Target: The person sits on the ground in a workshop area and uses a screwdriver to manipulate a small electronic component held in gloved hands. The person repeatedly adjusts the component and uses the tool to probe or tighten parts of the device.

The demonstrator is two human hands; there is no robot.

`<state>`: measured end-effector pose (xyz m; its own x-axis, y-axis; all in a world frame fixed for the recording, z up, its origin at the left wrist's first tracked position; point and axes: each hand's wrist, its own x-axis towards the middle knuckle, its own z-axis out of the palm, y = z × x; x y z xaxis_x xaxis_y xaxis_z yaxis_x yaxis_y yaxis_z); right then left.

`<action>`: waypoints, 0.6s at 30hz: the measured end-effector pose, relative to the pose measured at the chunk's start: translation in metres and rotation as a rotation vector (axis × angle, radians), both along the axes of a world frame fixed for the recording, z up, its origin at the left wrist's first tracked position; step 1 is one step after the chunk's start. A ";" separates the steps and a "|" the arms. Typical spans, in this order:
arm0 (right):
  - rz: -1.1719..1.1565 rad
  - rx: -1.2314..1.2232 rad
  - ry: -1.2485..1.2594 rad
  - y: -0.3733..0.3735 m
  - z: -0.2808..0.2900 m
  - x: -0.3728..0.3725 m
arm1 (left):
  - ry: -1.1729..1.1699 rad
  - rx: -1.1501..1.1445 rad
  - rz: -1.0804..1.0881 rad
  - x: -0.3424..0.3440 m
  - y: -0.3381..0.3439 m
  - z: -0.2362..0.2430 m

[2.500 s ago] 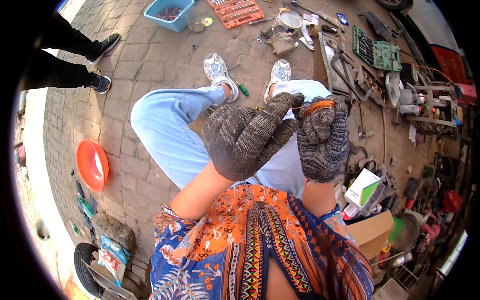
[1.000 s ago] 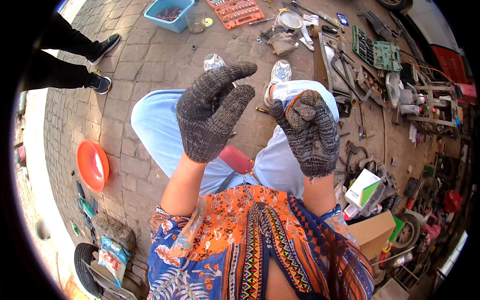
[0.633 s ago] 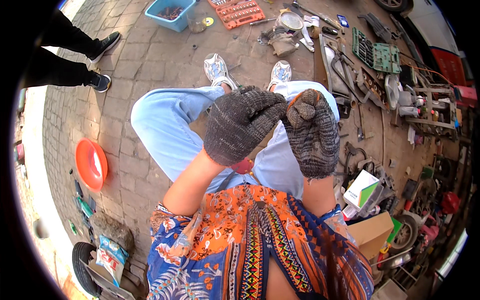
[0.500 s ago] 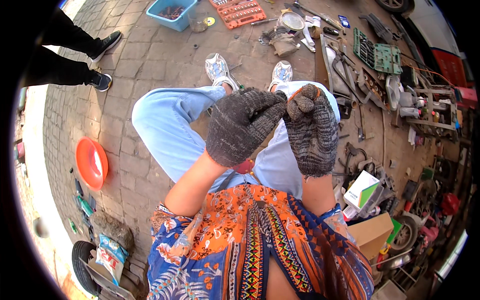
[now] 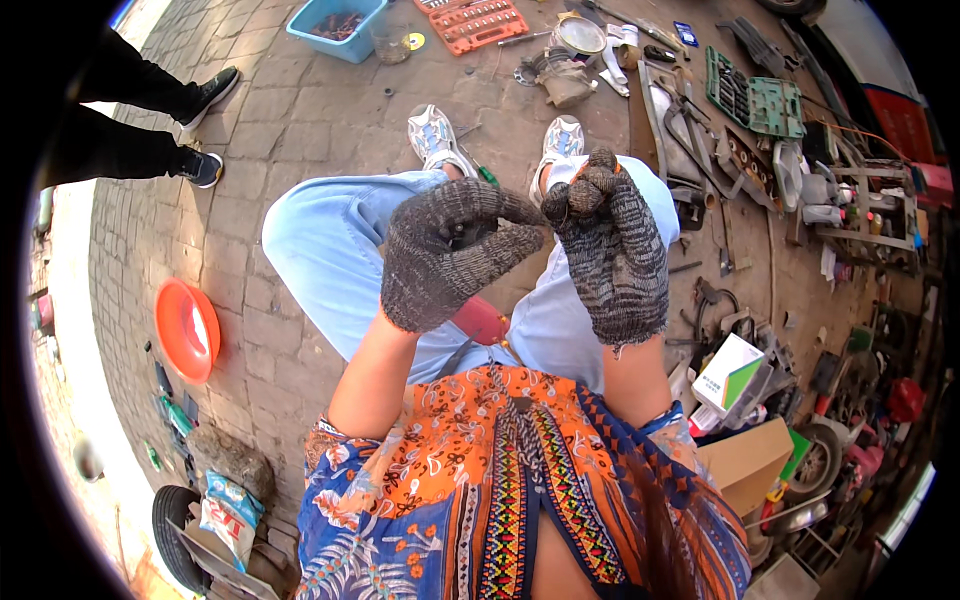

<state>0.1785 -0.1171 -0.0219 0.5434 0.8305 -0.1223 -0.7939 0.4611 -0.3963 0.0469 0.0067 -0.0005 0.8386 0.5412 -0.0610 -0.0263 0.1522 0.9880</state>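
Observation:
Both of my hands wear dark grey knitted work gloves and are raised above my lap. My left hand (image 5: 455,255) is closed, with thumb and fingertips brought together in a pinch; whatever may be between them is hidden. A short gap separates it from my right hand (image 5: 612,260), above my right thigh. That hand is turned palm side up, its fingers curled in against the thumb. A small dark bit shows near those fingertips, too small to name. Under the left wrist lies a dull red, rounded thing (image 5: 481,321) on my lap.
Ahead are a blue basin (image 5: 338,38), an orange socket set case (image 5: 483,27) and a green tool case (image 5: 752,97). An orange basin (image 5: 187,331) stands left. Scattered tools, metal parts and a white box (image 5: 729,374) lie right. Another person's legs (image 5: 140,110) are at far left.
My hands have come apart: the left moved left and its fingers rounded, while the right tipped slightly left. An orange line at the right fingers no longer shows.

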 end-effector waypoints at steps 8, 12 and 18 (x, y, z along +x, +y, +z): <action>0.099 -0.048 0.143 -0.001 0.000 -0.008 | -0.047 0.210 -0.006 0.014 0.002 -0.016; 0.117 -0.010 0.097 -0.002 -0.001 -0.010 | -0.030 0.183 -0.004 0.016 0.000 -0.015; 0.078 -0.058 0.081 -0.002 0.004 -0.018 | -0.044 0.337 0.067 0.018 -0.006 -0.013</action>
<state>0.1609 -0.1189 -0.0179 0.4642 0.8600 -0.2120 -0.8568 0.3753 -0.3536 0.0647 0.0012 -0.0137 0.7984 0.5789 0.1659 -0.0687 -0.1862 0.9801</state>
